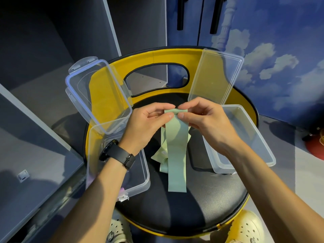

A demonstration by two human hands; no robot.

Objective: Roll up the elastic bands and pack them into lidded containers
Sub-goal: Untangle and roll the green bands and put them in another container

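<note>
A pale green elastic band (176, 155) hangs in a flat strip over the black chair seat (192, 204). Its top end is folded over, and both hands pinch that fold: my left hand (147, 125) at its left end, my right hand (205, 121) at its right end, thumbs in front. A second green band (160, 155) lies crumpled on the seat behind the strip. Two clear plastic containers stand on the seat: one at the left (140, 174) under my left wrist, one at the right (263, 155). Their clear lids (84, 88) (219, 72) lean against the yellow backrest.
The chair's yellow backrest (157, 57) curves behind the lids, with an oval cut-out. Grey cabinet panels (40, 137) stand at the left and a blue cloud-printed wall (280, 58) at the right. A small pink and white thing (123, 196) shows near the left container's front corner.
</note>
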